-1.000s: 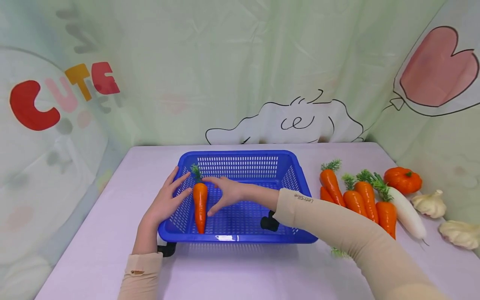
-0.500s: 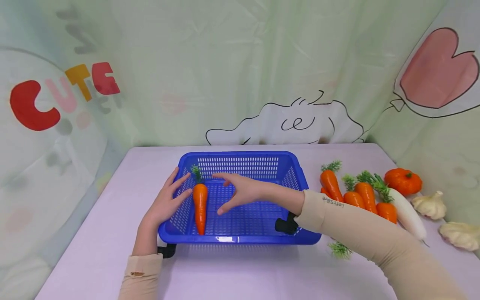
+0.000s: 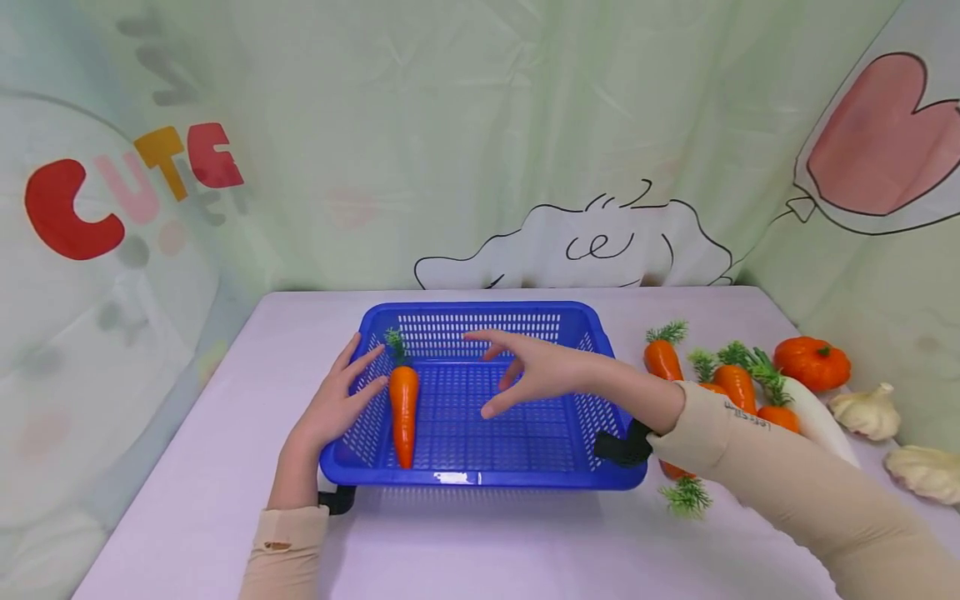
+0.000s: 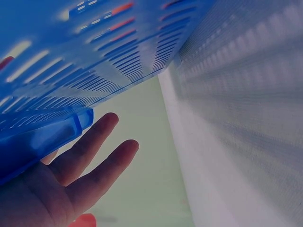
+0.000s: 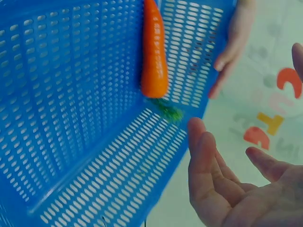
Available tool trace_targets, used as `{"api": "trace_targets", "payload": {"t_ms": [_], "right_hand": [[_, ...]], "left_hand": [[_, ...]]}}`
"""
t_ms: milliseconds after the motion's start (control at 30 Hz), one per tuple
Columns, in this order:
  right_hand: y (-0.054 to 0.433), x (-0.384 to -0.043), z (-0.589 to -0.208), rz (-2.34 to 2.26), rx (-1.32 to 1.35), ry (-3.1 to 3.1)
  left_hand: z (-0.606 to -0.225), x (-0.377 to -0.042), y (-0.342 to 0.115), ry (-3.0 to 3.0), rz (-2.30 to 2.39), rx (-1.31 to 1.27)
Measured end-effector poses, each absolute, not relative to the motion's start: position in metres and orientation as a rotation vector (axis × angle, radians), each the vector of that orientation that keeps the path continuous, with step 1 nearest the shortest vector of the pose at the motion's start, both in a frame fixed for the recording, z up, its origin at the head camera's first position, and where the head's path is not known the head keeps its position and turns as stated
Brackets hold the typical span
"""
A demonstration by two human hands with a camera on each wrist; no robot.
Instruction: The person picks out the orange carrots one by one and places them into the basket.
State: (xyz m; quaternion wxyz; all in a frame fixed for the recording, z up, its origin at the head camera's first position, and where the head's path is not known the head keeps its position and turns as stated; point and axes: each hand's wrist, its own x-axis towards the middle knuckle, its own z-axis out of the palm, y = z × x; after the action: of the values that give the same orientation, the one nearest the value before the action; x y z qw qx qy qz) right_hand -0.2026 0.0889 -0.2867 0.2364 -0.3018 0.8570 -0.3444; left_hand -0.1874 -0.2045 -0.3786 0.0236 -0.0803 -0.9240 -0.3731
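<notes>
A blue plastic basket [image 3: 525,479] with slotted walls stands on the table. Along its left side lies one orange carrot [image 3: 403,408], its green top pointing to the back wall. My left hand [image 3: 326,410] rests on the basket's left rim with spread, straight fingers; in the left wrist view two of its fingers [image 4: 102,175] extend outside the wall. Over the middle of the basket hovers my right hand [image 3: 543,367], thumb and fingers apart and nothing between them. The right wrist view shows the carrot [image 5: 154,56] clear of that right hand [image 5: 236,189].
To the right of the basket lie several more carrots [image 3: 735,387], partly behind my right sleeve [image 3: 795,483]. Beside them are a white radish [image 3: 817,421], a small orange pumpkin [image 3: 812,364] and two garlic bulbs [image 3: 866,412]. A printed curtain [image 3: 480,150] hangs behind the table.
My right hand has moved right, away from the carrot in the basket, toward the basket's middle. My left hand and that carrot have stayed in place.
</notes>
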Motion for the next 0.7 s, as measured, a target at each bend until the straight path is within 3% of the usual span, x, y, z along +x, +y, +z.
{"api": "trace_targets", "payload": {"t_ms": [700], "right_hand": [[0.157,-0.188,-0.275,-1.108,-0.885,2.525]], "left_hand": [[-0.379,-0.187,-0.204,-2.847,-1.167,-0.251]]}}
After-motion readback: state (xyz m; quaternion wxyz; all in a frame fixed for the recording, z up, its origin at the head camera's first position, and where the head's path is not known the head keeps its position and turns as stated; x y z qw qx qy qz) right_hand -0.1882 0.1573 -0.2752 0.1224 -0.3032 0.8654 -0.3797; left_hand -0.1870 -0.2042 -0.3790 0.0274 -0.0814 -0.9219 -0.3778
